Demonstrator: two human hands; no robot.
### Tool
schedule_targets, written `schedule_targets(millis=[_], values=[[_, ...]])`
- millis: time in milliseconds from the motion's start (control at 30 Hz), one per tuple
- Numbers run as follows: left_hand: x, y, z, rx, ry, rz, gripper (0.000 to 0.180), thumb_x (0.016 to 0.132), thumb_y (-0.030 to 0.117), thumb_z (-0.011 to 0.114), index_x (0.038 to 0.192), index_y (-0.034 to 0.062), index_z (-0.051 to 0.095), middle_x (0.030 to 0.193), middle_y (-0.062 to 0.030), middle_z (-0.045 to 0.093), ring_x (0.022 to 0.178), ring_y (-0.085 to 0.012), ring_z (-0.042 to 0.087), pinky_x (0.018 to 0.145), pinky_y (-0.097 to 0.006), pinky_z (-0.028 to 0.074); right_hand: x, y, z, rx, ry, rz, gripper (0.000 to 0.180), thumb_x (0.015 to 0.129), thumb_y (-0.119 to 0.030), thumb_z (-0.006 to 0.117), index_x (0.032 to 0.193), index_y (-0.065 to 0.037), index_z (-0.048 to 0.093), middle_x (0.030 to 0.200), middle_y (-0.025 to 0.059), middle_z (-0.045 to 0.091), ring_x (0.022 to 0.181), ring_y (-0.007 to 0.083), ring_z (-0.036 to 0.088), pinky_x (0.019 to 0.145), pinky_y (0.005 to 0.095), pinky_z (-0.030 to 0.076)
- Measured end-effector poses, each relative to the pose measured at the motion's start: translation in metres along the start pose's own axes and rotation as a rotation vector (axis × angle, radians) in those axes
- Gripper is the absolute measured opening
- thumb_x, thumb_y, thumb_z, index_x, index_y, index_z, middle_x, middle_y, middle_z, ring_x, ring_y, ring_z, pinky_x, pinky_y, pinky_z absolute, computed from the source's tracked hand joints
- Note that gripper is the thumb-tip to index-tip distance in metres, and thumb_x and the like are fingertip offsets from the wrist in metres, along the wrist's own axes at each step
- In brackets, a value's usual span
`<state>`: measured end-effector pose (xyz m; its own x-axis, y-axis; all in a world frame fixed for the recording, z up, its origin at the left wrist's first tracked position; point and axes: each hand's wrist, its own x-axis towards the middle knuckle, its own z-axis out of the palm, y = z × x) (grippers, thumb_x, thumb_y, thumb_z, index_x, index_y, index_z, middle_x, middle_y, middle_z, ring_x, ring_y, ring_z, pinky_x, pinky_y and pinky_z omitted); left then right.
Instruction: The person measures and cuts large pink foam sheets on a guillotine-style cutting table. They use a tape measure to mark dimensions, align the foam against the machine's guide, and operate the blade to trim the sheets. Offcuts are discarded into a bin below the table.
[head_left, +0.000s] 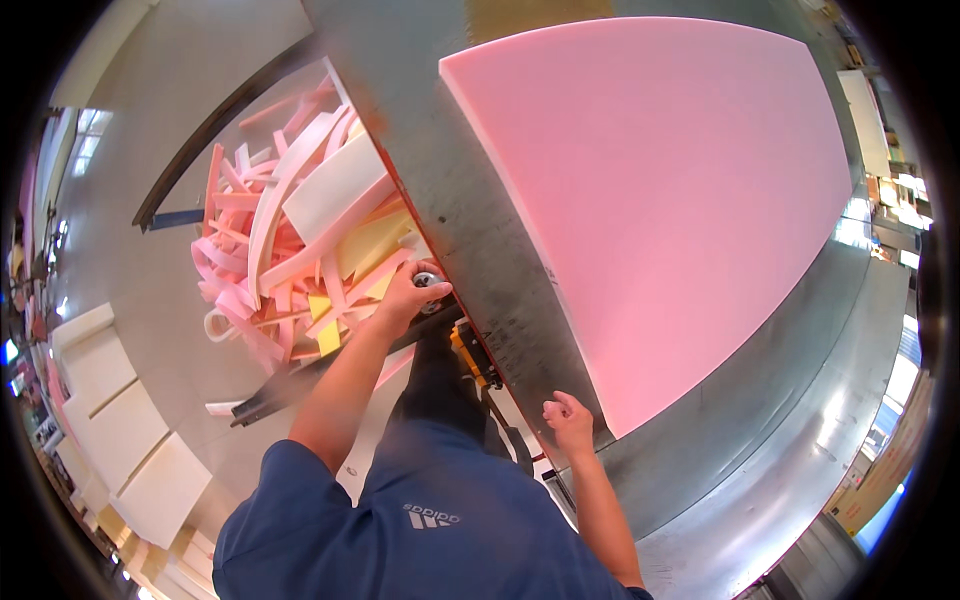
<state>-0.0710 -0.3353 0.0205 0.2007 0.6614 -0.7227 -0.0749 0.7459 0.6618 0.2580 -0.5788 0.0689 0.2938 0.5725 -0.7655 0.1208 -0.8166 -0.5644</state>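
Observation:
My left hand [407, 294] is closed round a small round metal knob [428, 281] at the table's left edge. My right hand [569, 414] hovers over the table's near edge with its fingers curled in, and I see nothing in them. Just beyond it is the near corner of a large pink foam sheet [670, 200]. This sheet lies flat on the grey metal table [500, 270], touched by neither hand. Below the table's edge, between my hands, sits a yellow and black device [472, 352].
Left of the table, a heap of pink, white and yellow foam offcuts [290, 220] lies on the floor inside a dark metal frame [215, 115]. White foam blocks [115, 400] stand farther left. A curved shiny metal surface [790, 480] borders the table at right.

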Motion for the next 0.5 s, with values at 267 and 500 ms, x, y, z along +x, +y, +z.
schedule_targets(millis=[267, 500], values=[[0.062, 0.057, 0.036, 0.735, 0.301, 0.583, 0.047, 0.07, 0.021, 0.083, 0.107, 0.0033, 0.059, 0.104, -0.0173, 0.064, 0.098, -0.0353, 0.061, 0.084, -0.042, 0.05, 0.03, 0.055, -0.039, 1.017, 0.267, 0.448, 0.037, 0.092, -0.021, 0.068, 0.117, 0.001, 0.053, 0.108, 0.0166, 0.061, 0.101, 0.0296, 0.062, 0.084, 0.0378, 0.057], [0.064, 0.077, 0.04, 1.154, 0.402, 0.784, 0.069, 0.066, 0.031, 0.086, 0.123, 0.0059, 0.058, 0.125, -0.015, 0.059, 0.12, -0.0355, 0.052, 0.101, -0.044, 0.042, 0.053, 0.063, -0.041, 1.689, 0.614, 0.116, 0.037, 0.092, -0.024, 0.063, 0.116, 0.002, 0.054, 0.109, 0.0137, 0.058, 0.102, 0.0296, 0.059, 0.093, 0.0438, 0.054]])
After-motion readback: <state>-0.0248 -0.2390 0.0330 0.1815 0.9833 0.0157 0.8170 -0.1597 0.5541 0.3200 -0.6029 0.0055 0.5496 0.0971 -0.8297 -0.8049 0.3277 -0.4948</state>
